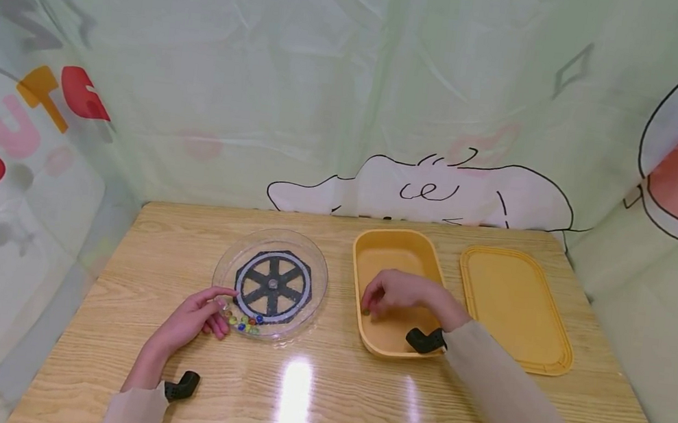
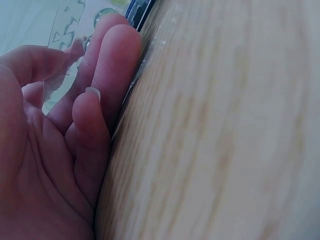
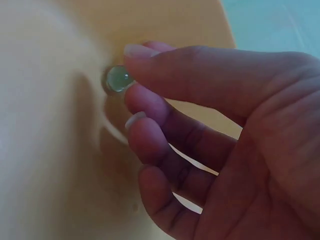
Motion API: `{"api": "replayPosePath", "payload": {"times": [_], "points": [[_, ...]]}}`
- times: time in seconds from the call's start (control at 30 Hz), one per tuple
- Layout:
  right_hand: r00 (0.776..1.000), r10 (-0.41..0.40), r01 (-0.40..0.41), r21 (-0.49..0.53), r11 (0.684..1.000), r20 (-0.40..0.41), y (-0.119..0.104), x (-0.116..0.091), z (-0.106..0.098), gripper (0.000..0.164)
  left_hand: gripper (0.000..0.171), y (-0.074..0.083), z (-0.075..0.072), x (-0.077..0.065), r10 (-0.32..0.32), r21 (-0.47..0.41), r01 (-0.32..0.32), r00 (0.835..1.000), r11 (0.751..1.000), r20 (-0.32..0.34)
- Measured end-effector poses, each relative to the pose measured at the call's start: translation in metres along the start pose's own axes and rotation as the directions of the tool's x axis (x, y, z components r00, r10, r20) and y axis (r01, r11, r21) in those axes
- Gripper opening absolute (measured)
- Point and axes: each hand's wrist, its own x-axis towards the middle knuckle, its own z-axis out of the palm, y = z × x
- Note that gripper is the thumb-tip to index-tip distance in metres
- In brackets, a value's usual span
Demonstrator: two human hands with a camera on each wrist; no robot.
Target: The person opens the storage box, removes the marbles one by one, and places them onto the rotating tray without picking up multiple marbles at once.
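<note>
A clear round dish with a dark spoked pattern in its middle holds several coloured marbles along its near-left side. My left hand holds the dish at that edge, thumb and fingers on either side of the clear rim. Inside the yellow tub, my right hand reaches low beside the left wall. Its thumb and index fingertips pinch a clear green marble close against the tub's surface, and the other fingers are curled below.
A flat yellow lid lies right of the tub on the wooden table. A pale printed curtain hangs behind the table and along both sides. Black wrist devices sit at both sleeves.
</note>
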Motion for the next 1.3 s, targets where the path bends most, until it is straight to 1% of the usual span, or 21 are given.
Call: {"api": "replayPosePath", "payload": {"times": [0.17,0.33,0.6,0.87,0.97,1.17,1.3], "points": [[1.0,0.009,-0.009,-0.025,1.0,0.009,0.0,0.003,0.001,0.01,0.035,-0.001,0.0,0.0,-0.007,-0.001,0.007,1.0,1.0,-0.004],[1.0,0.021,-0.021,-0.023,1.0,-0.002,0.005,0.007,0.002,0.013,0.034,0.0,0.0,0.0,-0.007,0.006,0.007,1.0,1.0,-0.004],[0.999,0.042,-0.044,-0.063,0.997,-0.023,0.012,0.013,0.005,0.012,0.034,0.001,0.001,0.0,-0.005,0.011,0.005,1.0,1.0,-0.006],[0.998,0.051,-0.054,-0.094,0.994,-0.036,0.009,0.015,0.008,0.012,0.034,0.001,0.001,0.0,-0.004,0.016,0.005,1.0,1.0,-0.011],[0.999,0.039,-0.042,-0.094,0.995,-0.038,0.009,0.015,0.008,0.012,0.034,0.003,0.001,0.0,0.002,0.028,-0.002,1.0,1.0,-0.008],[0.998,-0.013,0.005,-0.132,0.991,-0.055,0.012,0.017,0.006,0.006,0.034,0.004,0.001,0.001,0.001,0.037,-0.001,1.0,0.999,-0.003],[0.999,-0.002,-0.003,-0.096,0.995,-0.054,0.012,0.017,0.006,0.008,0.034,0.004,0.001,0.0,0.002,0.032,-0.002,1.0,0.999,-0.005]]}}
